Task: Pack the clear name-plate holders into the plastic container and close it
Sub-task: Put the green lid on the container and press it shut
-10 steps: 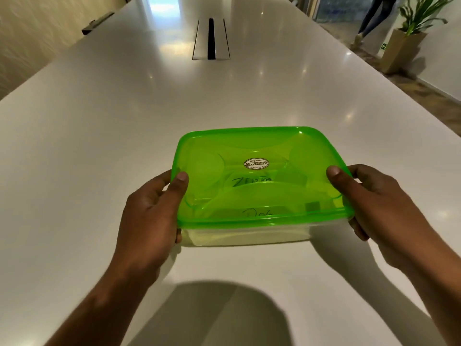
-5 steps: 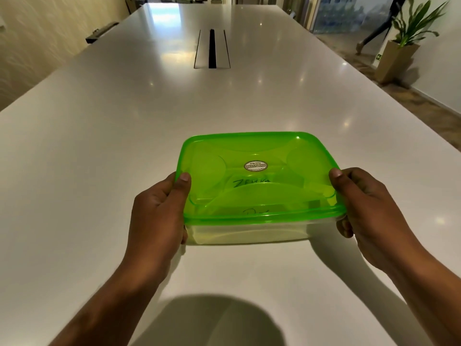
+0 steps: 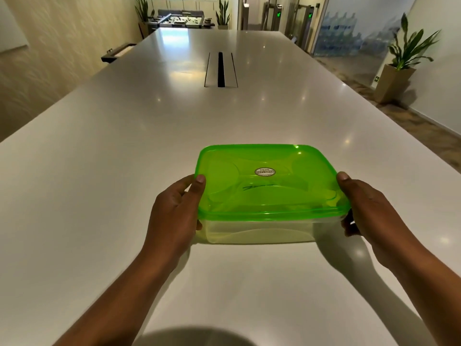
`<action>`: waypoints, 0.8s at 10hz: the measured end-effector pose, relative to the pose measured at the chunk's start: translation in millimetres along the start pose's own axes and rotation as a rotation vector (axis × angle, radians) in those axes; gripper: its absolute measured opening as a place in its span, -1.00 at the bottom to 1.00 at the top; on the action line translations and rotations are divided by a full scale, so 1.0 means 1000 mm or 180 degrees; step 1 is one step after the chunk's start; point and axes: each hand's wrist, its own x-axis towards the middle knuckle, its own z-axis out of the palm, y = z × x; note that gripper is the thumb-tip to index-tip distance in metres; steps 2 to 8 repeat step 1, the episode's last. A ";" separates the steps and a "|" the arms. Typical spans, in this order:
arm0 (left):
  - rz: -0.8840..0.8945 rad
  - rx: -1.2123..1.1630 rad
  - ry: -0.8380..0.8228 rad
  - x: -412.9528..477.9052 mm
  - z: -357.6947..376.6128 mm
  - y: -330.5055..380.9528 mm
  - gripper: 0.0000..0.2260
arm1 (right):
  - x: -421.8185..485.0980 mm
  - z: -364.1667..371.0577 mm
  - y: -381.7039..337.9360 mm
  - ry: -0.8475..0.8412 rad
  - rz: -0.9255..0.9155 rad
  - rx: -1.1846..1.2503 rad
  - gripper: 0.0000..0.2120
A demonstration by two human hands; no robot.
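The plastic container (image 3: 257,232) stands on the white table, its clear body topped by a translucent green lid (image 3: 269,186) with an oval sticker. Through the lid I make out faint curved shapes and dark handwriting, probably the clear name-plate holders, but they are not distinct. My left hand (image 3: 174,216) grips the container's left side with the thumb on the lid's rim. My right hand (image 3: 364,208) grips the right side, thumb on the rim too. The lid lies flat over the body.
The long white table (image 3: 124,171) stretches far ahead, with a cable slot (image 3: 220,69) in its middle. A potted plant (image 3: 396,76) stands on the floor to the right. A dark chair arm (image 3: 112,54) shows at the table's left edge.
The view has tilted up, so more of the room shows. The container and both hands sit slightly further from me, with the same grip on both sides.
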 end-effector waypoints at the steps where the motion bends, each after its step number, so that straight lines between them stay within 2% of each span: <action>1: 0.0159 0.0178 -0.0054 0.001 -0.010 0.000 -0.65 | 0.003 -0.004 -0.001 0.0283 -0.0079 -0.0102 -0.54; 8: 0.0159 0.0178 -0.0054 0.001 -0.010 0.000 -0.65 | 0.003 -0.004 -0.001 0.0283 -0.0079 -0.0102 -0.54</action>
